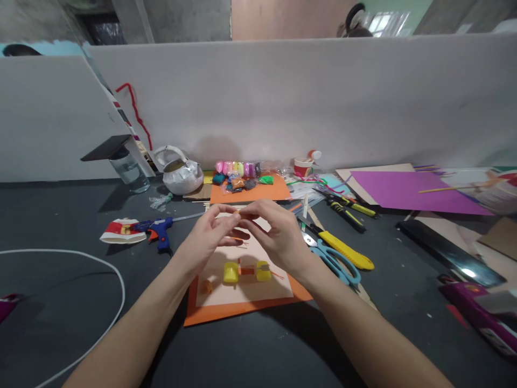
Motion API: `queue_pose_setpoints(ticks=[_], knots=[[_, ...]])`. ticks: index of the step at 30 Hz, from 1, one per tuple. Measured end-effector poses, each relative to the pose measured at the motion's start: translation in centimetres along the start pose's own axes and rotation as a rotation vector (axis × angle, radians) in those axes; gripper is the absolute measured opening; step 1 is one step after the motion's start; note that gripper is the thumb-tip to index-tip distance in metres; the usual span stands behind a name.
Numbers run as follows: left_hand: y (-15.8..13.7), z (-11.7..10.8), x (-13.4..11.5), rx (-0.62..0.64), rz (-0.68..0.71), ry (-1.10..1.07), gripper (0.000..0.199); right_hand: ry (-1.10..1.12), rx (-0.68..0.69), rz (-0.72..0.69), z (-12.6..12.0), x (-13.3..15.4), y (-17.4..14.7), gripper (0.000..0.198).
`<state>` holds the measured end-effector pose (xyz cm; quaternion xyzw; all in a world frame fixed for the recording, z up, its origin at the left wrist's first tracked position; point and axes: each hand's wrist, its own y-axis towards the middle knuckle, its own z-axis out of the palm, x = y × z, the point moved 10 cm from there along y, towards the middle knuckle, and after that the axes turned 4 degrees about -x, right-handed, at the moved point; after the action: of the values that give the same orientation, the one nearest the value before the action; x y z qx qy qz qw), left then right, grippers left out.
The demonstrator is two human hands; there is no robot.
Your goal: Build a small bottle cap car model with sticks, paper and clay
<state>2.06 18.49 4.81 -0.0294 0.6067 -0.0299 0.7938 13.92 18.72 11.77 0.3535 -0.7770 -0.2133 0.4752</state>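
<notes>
My left hand (pixel 216 229) and my right hand (pixel 271 229) meet at the fingertips over a pale sheet (pixel 258 296) on orange paper (pixel 202 318). Both are closed in a pinch around a small orange piece (pixel 237 214), mostly covered by the fingers; it may be modelling clay. Below them on the sheet lie two yellow blocks (pixel 230 272) joined by an orange and grey middle part (pixel 247 270). A lump of orange clay (pixel 206 286) sits near the sheet's lower left corner. Thin orange strands (pixel 277 275) stick out at the right.
Left: a blue glue gun (pixel 162 233), a glass jar (pixel 131 171), a white cable (pixel 117 269). Behind: a silvery pot (pixel 182 177) and coloured clay packs (pixel 238 168). Right: blue-handled scissors (pixel 337 262), a yellow cutter (pixel 346 250), pliers (pixel 346 212), purple paper (pixel 404 191), a black phone-like slab (pixel 450 252).
</notes>
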Motion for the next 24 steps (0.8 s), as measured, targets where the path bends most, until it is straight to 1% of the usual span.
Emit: queue_pose_setpoints(ticks=[3,6,8,10,12,15,17,20,23,24], knots=[[0.0,-0.3,-0.5,-0.019,0.055,0.002,0.03,0.079,-0.027,0.051,-0.2,-0.2,0.0,0.005],[0.0,-0.7,-1.1,-0.055,0.105,-0.009,0.026,0.202,-0.085,0.126,-0.8,-1.1,0.0,0.004],[-0.1,-1.0,-1.3,-0.076,0.121,-0.013,0.025,0.272,-0.122,0.187,-1.0,-1.9,-0.1,0.01],[-0.2,-1.0,-1.6,-0.081,0.13,-0.011,0.025,0.321,-0.119,0.227,-0.9,-2.5,-0.1,0.018],[-0.3,-0.8,-1.8,-0.066,0.134,-0.004,0.025,0.354,-0.079,0.237,-0.5,-2.4,-0.2,0.021],[-0.4,-0.3,-1.9,-0.025,0.127,0.013,0.025,0.357,-0.028,0.222,0.0,-1.7,-0.1,0.011],[-0.5,-0.1,-2.0,-0.009,0.122,0.021,0.026,0.34,-0.028,0.219,-0.1,-1.3,-0.1,0.006],[-0.5,-0.1,-1.9,-0.014,0.116,0.029,0.025,0.33,-0.039,0.222,-0.1,-1.1,-0.1,0.008],[-0.4,-0.2,-1.5,-0.025,0.092,0.04,0.025,0.317,-0.023,0.216,0.1,-0.9,0.0,0.004],[-0.3,-0.2,-1.3,-0.024,0.078,0.042,0.027,0.309,-0.013,0.214,0.2,-0.9,0.0,0.006]])
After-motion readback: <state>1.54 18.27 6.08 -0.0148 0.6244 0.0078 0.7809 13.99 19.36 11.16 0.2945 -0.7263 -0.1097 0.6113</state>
